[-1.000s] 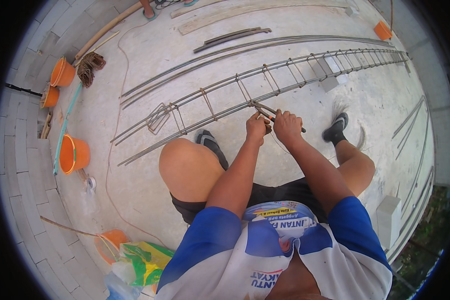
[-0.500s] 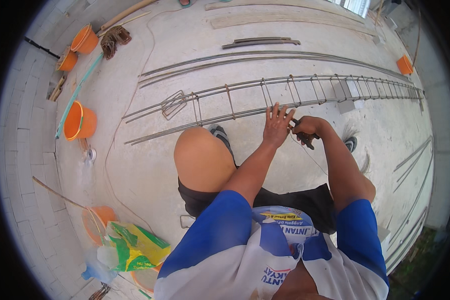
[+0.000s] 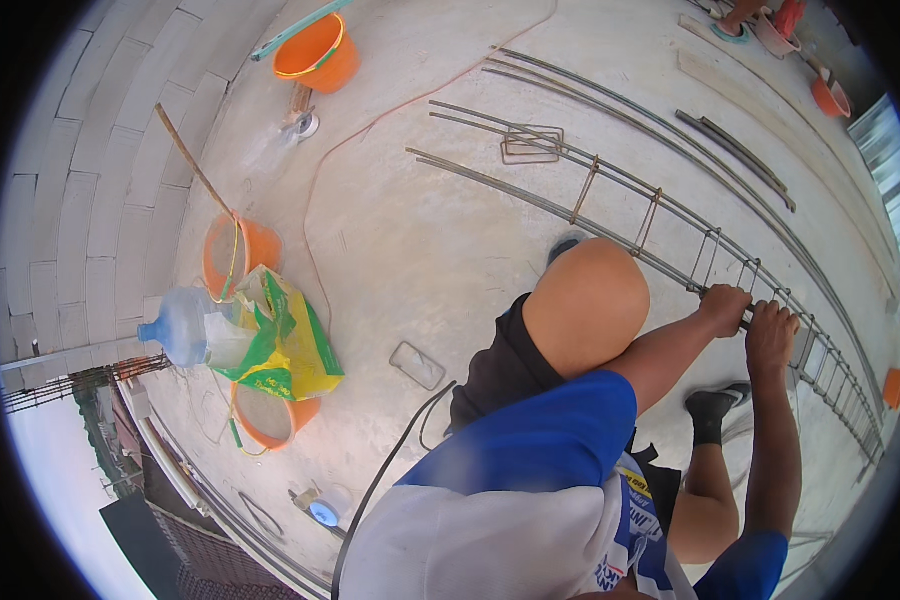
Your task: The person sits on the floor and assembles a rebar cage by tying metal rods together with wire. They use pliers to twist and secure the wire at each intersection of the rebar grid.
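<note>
Both hands are closed on the same thing. The left hand [image 3: 725, 305] wraps around one long bar of the rebar cage [image 3: 660, 235], and the right hand [image 3: 772, 335] grips just beside it, on the same stretch of steel, so that the two fists are almost touching. If the right hand holds also a small tool I cannot tell, because the fingers hide it.

The rebar cage lies flat on the concrete floor [image 3: 420, 230] and runs in a long line from the upper middle of the view down to the right side, in front of the person. Thin rectangular stirrups sit across its bars, and near the hands they are close together. One loose stirrup [image 3: 532, 145] rests on the bars at the far end.

The person is crouching. A bare knee [image 3: 588, 305] is just to the left of the hands, and a foot in a dark sock [image 3: 712, 408] stands on the floor under the right forearm.

More long bars lie beyond the cage, nearly parallel to it. Well apart, on the person's left, there is a green and yellow bag [image 3: 285, 345], a clear water bottle [image 3: 185, 328] and two orange buckets [image 3: 238, 255]. Another orange bucket [image 3: 318, 55] stands far away, near the block wall [image 3: 100, 180].
</note>
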Tool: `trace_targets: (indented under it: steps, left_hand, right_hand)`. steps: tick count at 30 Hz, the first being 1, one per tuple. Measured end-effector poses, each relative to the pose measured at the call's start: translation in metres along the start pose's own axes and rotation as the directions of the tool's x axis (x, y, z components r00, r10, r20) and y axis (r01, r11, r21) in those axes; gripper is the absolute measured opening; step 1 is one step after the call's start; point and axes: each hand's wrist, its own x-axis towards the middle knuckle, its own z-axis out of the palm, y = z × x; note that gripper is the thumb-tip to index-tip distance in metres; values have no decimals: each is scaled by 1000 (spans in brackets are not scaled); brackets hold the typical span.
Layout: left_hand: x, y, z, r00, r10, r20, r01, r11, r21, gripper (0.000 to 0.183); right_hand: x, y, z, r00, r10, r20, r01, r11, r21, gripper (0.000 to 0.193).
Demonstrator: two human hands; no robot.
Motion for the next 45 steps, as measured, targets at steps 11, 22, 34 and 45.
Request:
trace_targets:
  steps: [11,22,34,45]
  left_hand:
    - [20,-7,-11,978,-72,195,60,996,68,27]
    - [-62,-31,50,865,497,68,-489,805,337,13]
    - [-50,-19,32,876,447,183,-480,845,235,17]
    - [-88,-27,5,839,544,25,-488,731,477,83]
  right_hand:
    - [42,21,25,968,-247,49,231,948,218,13]
    - [-58,-28,76,511,-694,507,-854,-342,392,30]
    - [-80,-60,42,956,137,258,-281,676,681,34]
    - [-84,-30,62,608,-739,290,-794,-558,240,26]
